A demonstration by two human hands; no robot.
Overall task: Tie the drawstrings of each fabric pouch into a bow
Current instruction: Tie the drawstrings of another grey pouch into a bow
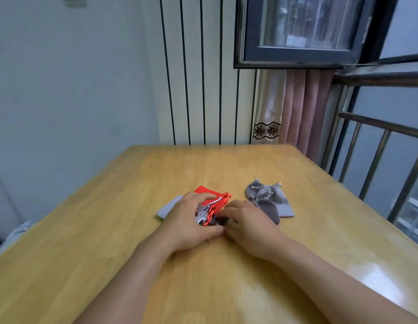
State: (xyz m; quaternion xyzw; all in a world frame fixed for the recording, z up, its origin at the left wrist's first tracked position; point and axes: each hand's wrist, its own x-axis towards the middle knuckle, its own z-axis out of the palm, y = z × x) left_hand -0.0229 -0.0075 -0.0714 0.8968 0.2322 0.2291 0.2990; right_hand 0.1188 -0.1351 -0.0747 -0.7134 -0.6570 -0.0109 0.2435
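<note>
Both bare forearms are reaching forward over a light wooden table (133,230), and the two hands are meeting near its middle. The left hand (191,220) is lying over a small heap of fabric pouches, its fingers curling down onto a red pouch (204,191) and a pale grey pouch (167,210) that is sticking out from under the hand on its left side. The right hand (247,226) is pressing in from the other side, its fingers bending around a darker grey pouch (216,221) at the near edge of the heap; the fingertips of both hands are nearly touching there. Silver and red drawstrings (209,210) are lying tangled between the hands, and whether either hand is actually pinching a cord cannot be told. Just beside the right hand, further back on the right, a separate pile of grey pouches (270,198) is resting on the table, with silver drawstrings knotted at their gathered necks. Behind the table a pink curtain (304,106) is hanging beneath a dark-framed window (301,57)
</note>
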